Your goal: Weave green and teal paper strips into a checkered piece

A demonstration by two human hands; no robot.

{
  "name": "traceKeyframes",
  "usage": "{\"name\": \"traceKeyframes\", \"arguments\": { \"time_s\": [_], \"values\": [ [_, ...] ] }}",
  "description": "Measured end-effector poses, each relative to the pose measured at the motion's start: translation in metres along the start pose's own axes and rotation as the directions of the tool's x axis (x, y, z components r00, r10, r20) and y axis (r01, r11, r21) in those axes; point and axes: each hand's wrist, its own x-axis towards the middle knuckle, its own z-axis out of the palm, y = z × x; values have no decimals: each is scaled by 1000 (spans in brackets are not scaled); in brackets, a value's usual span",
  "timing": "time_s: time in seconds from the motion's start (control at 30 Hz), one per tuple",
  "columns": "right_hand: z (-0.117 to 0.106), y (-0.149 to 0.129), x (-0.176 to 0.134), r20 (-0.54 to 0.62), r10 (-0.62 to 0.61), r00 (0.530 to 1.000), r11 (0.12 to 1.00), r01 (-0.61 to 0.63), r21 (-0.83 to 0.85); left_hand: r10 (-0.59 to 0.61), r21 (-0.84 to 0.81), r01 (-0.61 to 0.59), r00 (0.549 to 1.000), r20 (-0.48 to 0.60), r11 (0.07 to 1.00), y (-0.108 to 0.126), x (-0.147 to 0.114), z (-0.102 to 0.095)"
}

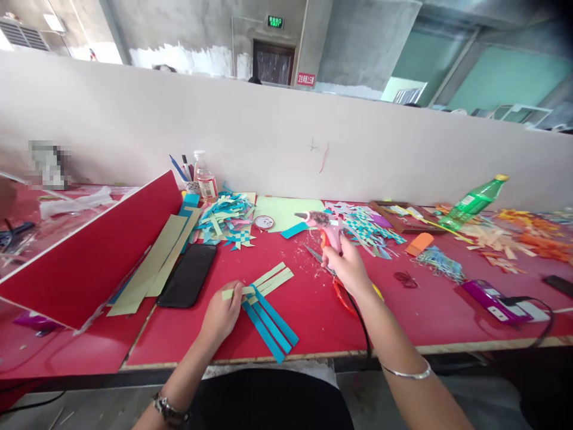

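My left hand [222, 312] is closed on the corner of a woven piece of paper strips [269, 319], near the table's front edge. Its blue strips fan toward me and its pale green ones point away to the right. A short green strip end sticks out by my thumb. My right hand [344, 263] grips a pink glue gun [330, 231], raised over the table with its dark nozzle pointing left. The gun's black cord hangs down past my wrist. Beneath that hand lie scissors [344, 292] with red handles, partly hidden by my forearm.
A black phone [188, 276] and long green strips [150, 263] lie left, beside a red divider [102, 245]. Cut strips [224, 215] heap at the back. A tilted green bottle [477, 203], orange strips [537, 236] and a purple power strip [495, 303] are on the right.
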Motion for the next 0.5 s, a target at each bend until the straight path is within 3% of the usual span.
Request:
{"name": "traceKeyframes", "arguments": {
  "time_s": [0.23, 0.5],
  "values": [
    [-4, -24, 5, 64, 15, 998, 951, -34, 308, 2, 2, -2, 1000, 11, 1000, 0, 0, 0],
    [-43, -100, 45, 99, 27, 995, 849, -75, 523, 7, 31, -8, 1000, 5, 999, 2, 1, -1]
  ]
}}
